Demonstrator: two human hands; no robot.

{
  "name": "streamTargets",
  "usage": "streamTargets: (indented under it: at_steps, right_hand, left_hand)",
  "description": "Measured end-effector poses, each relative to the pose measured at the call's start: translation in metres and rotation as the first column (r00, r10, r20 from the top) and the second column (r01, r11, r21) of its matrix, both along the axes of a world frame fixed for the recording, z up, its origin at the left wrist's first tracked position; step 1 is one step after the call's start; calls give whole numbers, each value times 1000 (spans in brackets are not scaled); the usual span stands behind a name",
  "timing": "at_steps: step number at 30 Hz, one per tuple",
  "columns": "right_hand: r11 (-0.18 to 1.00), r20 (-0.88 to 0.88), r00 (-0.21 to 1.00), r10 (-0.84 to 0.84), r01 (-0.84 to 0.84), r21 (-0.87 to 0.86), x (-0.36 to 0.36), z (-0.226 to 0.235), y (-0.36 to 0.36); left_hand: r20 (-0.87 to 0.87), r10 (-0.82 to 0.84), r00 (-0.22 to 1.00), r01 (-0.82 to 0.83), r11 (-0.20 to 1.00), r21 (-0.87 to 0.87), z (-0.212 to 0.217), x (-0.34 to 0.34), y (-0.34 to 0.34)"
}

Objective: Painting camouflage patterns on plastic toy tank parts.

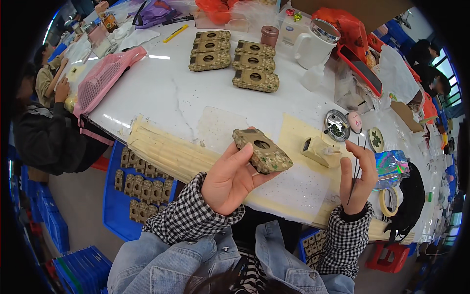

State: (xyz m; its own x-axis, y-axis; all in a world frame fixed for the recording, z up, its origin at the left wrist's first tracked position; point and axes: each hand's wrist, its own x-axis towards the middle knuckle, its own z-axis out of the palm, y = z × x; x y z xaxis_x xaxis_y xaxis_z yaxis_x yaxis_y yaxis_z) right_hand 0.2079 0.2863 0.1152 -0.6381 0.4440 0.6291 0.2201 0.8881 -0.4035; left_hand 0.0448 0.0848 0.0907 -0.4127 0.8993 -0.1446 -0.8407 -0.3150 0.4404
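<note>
Left hand [230,179] grip pinching a camouflage-patterned rectangular plastic casing [262,150], right hand [356,179] grip pressed around thin black tweezers [356,169], above the white counter [171,93].

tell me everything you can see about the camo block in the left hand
The camo block is a flat, roughly rectangular casing in tan, brown and green camouflage, hard plastic by its look. Its upper face has a dark oval opening. The left hand holds it tilted above the white table, fingers underneath and thumb on its near edge.
</note>
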Motion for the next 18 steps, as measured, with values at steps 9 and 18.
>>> streamTargets:
  at_steps: [9, 18]
  right_hand:
    - [861, -250, 947, 204, -295, -414, 24, 20, -72]
    - [883, -124, 918, 378, -397, -250, 13, 27, -95]
  left_hand:
    - [-116, -36, 993, 29, 998, -62, 4, 13, -4]
    - [-68, -94, 993, 91, 995, -43, 8, 26, -13]
